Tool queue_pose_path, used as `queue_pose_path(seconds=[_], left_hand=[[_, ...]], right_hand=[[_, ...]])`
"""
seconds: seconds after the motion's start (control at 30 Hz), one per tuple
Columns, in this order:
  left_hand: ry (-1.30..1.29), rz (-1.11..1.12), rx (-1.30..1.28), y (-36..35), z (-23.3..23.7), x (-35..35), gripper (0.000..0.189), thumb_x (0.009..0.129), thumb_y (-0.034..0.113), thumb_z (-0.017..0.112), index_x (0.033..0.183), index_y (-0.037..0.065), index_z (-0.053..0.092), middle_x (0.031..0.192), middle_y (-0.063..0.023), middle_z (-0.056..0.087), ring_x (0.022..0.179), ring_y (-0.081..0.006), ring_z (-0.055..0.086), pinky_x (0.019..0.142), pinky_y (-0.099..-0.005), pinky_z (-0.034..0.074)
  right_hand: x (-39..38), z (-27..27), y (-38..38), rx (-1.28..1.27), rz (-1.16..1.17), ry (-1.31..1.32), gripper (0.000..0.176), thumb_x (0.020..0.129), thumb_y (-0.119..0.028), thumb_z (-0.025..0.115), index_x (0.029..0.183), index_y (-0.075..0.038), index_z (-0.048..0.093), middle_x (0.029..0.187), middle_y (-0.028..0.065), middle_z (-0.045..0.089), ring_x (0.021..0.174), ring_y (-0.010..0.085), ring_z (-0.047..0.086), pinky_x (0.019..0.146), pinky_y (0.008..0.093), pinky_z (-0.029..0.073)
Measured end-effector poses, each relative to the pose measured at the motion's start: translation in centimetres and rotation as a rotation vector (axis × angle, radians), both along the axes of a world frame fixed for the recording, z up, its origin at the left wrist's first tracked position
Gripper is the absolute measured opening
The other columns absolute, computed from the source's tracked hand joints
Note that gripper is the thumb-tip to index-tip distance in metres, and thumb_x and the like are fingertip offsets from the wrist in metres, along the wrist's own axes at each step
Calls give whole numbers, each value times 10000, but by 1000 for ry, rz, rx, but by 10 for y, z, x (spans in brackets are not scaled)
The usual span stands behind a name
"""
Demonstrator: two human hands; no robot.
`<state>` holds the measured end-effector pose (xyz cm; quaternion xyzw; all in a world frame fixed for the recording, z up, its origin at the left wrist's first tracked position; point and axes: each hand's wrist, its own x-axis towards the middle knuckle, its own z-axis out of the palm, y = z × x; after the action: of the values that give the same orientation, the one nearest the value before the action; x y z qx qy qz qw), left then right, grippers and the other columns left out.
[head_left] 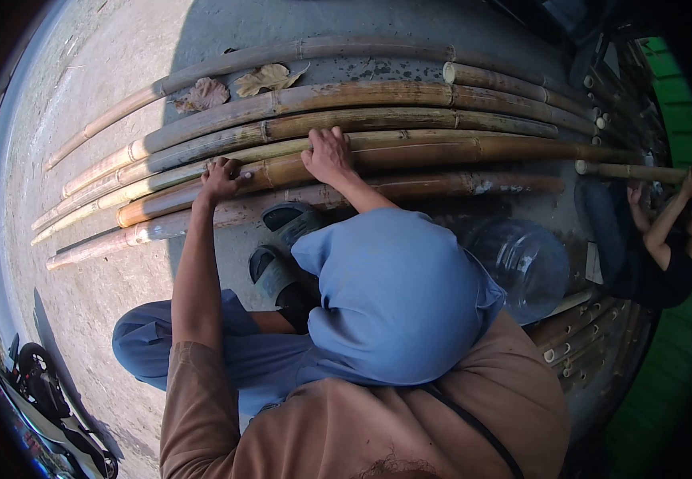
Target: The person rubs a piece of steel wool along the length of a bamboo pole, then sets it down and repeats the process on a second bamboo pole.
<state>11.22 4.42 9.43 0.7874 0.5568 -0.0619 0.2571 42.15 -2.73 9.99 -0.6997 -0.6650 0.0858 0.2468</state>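
Several long bamboo poles lie side by side on the ground in front of me. My left hand [222,180] rests over the thick brown bamboo pole [426,155], its fingers curled over the far side. Further right along the same pole, my right hand [330,155] is wrapped over the top, its fingertips by the thinner yellowish bamboo pole [282,149] behind it. The undersides of both grips are hidden. A weathered bamboo pole [410,187] lies on the near side, close to my sandals [270,270].
Dry leaves [266,80] lie among the far poles. A clear plastic water jug [518,267] stands right of my knee. At the right, another person [665,255] holds a short bamboo piece [633,171]. Cut bamboo [581,339] is stacked nearby. A motorcycle [43,383] stands at lower left.
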Motion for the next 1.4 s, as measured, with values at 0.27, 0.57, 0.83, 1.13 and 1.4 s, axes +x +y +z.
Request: queue_pose_path(seconds=[0.27,0.57,0.83,1.13,1.4], left_hand=[[-106,1,-16,5,-5,-11,677,893,676,707,1391,219,671,1430,-95,588,1423,-337,466,1171,-586,295],[85,-75,-23,-2,15,6,831,779,687,799,1436,214,616,1484,-138,519,1468,-367,411,1175,-596,284],[96,-187,31,-9,25,12,929,719,505,914,1480,132,533,1488,-152,509,1412,-403,455,1172,-616,323],[-56,-237,350,-31,33,13,781,684,373,944,1280,52,554,1298,-183,539,1262,-425,501,1090,-561,419],[-65,-316,206,-5,14,0,759,804,512,858,1320,27,584,1299,-216,561,1268,-428,497,1098,-554,406]], right_hand=[[39,9,-7,57,-90,70,166,767,-228,705,842,-99,632,879,109,684,921,363,598,850,512,491],[341,13,-65,6,-701,-362,207,827,-297,698,883,-99,676,890,137,710,898,344,658,963,439,450],[-25,5,7,-82,54,136,275,813,-290,720,974,-79,647,1041,153,696,1124,373,584,984,522,471],[110,3,-39,319,-264,-23,171,755,-185,700,852,-93,593,882,112,645,896,376,570,814,518,473],[271,-2,-80,358,-626,-363,178,792,-198,697,886,-95,587,866,110,632,837,347,588,859,484,437]])
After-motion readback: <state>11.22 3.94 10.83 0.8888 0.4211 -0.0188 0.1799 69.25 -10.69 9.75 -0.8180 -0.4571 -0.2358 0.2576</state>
